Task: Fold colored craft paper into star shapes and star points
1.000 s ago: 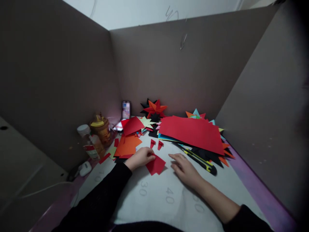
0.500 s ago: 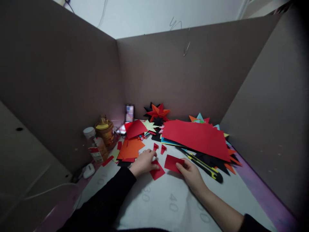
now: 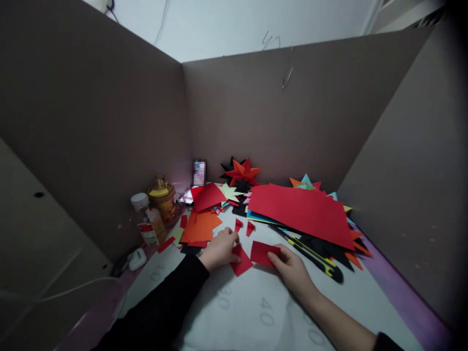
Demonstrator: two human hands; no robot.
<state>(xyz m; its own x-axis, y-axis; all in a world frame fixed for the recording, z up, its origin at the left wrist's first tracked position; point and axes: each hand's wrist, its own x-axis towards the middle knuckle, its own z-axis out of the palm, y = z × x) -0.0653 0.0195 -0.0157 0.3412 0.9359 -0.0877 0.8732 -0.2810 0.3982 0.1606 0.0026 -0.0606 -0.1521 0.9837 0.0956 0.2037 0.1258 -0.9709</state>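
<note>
Between the thumb and fingers of my left hand (image 3: 221,249) is a small red paper piece (image 3: 243,262), held low over the white mat (image 3: 204,312). My right hand (image 3: 290,265) pinches the right end of a second red paper piece (image 3: 260,253), its thumb on top. The two pieces are side by side, their near corners almost meeting. Just beyond them lie two small folded red pieces, one on the left (image 3: 238,224) and one on the right (image 3: 250,228).
Behind my right hand are black-and-yellow scissors (image 3: 321,261) and a large red sheet stack (image 3: 300,209). Orange paper (image 3: 201,225), a jar (image 3: 163,202), a bottle (image 3: 149,222) and a phone (image 3: 199,172) are at left. Paper stars (image 3: 243,170) stand at the back panel.
The whole view has shifted slightly, so things appear a little lower and further right. Both hands keep their red pieces, and the two pieces now look closer together.
</note>
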